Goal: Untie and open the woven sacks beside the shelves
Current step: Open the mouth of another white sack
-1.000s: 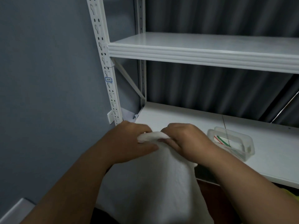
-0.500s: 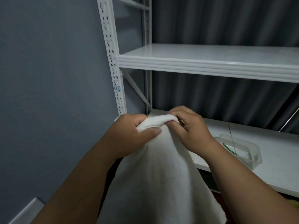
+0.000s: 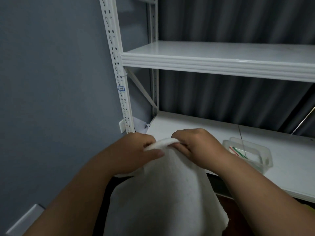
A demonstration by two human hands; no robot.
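Observation:
A white woven sack [image 3: 163, 193] stands in front of me, its body spreading down to the bottom of the view. Its gathered top forms a thick white roll between my hands. My left hand [image 3: 136, 152] grips the roll from the left, thumb laid across the front. My right hand [image 3: 196, 145] grips it from the right, fingers curled over the top edge. Whatever tie the sack has is hidden under my fingers.
White metal shelves [image 3: 221, 60] stand behind the sack, with a perforated upright [image 3: 117, 74] at the left. On the lower shelf [image 3: 289, 176] sits a clear plastic tub [image 3: 252, 154] holding red and green strands. A grey wall is at left, a dark curtain behind.
The view dipped and rose again. Both hands stay on the sack's top; they lifted it half a second ago and have come back down a little, right fingers shifting over the roll.

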